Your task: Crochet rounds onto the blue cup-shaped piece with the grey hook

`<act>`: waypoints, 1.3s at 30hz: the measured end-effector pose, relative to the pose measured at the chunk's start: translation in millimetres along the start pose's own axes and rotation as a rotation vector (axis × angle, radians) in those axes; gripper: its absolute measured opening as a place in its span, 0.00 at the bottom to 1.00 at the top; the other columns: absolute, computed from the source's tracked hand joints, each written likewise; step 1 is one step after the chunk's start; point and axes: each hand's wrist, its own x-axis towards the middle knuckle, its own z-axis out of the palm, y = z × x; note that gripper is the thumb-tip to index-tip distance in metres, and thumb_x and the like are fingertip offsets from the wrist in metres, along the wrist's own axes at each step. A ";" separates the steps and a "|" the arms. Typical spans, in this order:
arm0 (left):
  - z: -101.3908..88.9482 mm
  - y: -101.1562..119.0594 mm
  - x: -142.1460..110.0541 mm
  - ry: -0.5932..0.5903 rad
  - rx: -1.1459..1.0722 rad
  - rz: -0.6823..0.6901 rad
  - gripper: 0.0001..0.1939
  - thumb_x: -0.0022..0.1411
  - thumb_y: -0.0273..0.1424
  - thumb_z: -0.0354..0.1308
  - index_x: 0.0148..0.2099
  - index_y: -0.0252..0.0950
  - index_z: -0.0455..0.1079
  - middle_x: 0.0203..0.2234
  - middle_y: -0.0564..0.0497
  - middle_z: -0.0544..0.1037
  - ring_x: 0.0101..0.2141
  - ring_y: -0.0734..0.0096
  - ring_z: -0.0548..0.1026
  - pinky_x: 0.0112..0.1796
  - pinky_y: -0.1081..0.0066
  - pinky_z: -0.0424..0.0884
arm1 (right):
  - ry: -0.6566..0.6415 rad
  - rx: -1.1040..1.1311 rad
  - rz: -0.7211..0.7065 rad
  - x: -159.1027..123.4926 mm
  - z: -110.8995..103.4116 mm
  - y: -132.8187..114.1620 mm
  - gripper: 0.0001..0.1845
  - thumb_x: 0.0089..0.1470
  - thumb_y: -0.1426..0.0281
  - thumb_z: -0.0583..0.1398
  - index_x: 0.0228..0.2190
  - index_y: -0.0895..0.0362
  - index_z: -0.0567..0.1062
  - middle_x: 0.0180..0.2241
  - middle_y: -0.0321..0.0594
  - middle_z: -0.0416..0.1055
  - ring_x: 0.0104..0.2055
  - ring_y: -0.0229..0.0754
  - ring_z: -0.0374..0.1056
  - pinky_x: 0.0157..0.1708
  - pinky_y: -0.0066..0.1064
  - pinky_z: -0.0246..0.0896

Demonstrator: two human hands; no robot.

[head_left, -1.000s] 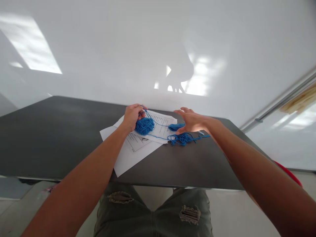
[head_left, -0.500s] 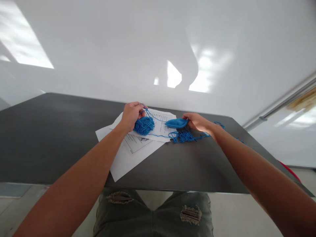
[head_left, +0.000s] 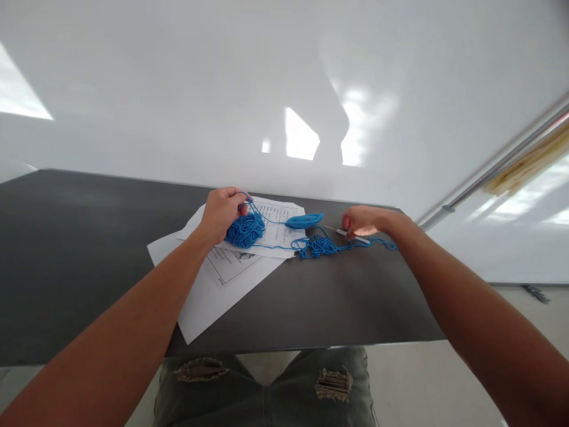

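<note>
My left hand (head_left: 223,212) pinches a loop of blue yarn, with the yarn ball (head_left: 246,230) just under its fingers. A strand runs from there to a blue crocheted piece (head_left: 304,221), curved like a shallow pouch, on the papers' right edge. Farther right, my right hand (head_left: 362,220) has its fingers curled round a crochet hook (head_left: 361,239) with a pale handle. The hook's thin metal tip points left toward the crocheted piece. Between the hand and the papers lies a loose tangle of blue yarn (head_left: 317,247).
Printed sheets of paper (head_left: 202,308) overlap on the dark grey table (head_left: 288,308). A white glossy wall (head_left: 200,89) rises behind the table's far edge. The yarn's tail trails right under my right forearm.
My right hand has let go of the crocheted piece, which now lies down, and has moved right onto the crochet hook. My left hand keeps its yarn. The view has shifted slightly.
</note>
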 end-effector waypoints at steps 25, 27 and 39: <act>-0.7 -8.6 1.2 0.008 0.109 0.025 0.07 0.51 0.31 0.60 0.27 0.33 0.76 0.14 0.52 0.71 0.15 0.79 0.58 0.19 0.75 0.50 | 0.206 0.288 -0.396 7.5 -12.5 -68.7 0.39 0.51 0.54 0.73 0.61 0.50 0.74 0.60 0.47 0.74 0.59 0.55 0.72 0.56 0.42 0.67; -0.9 -7.9 0.6 0.014 0.106 0.025 0.07 0.51 0.31 0.60 0.27 0.33 0.76 0.14 0.52 0.71 0.15 0.79 0.58 0.19 0.75 0.50 | 0.116 0.239 -0.419 15.1 -3.4 -80.3 0.34 0.46 0.59 0.75 0.54 0.52 0.78 0.56 0.47 0.76 0.56 0.56 0.72 0.52 0.41 0.67; 3.7 -3.1 0.2 0.063 -0.077 -0.015 0.04 0.49 0.23 0.62 0.23 0.32 0.73 0.17 0.52 0.72 0.20 0.78 0.67 0.23 0.78 0.62 | 0.064 0.998 -0.322 -12.6 -25.7 -75.5 0.17 0.53 0.62 0.67 0.41 0.52 0.69 0.37 0.41 0.78 0.37 0.46 0.76 0.36 0.40 0.73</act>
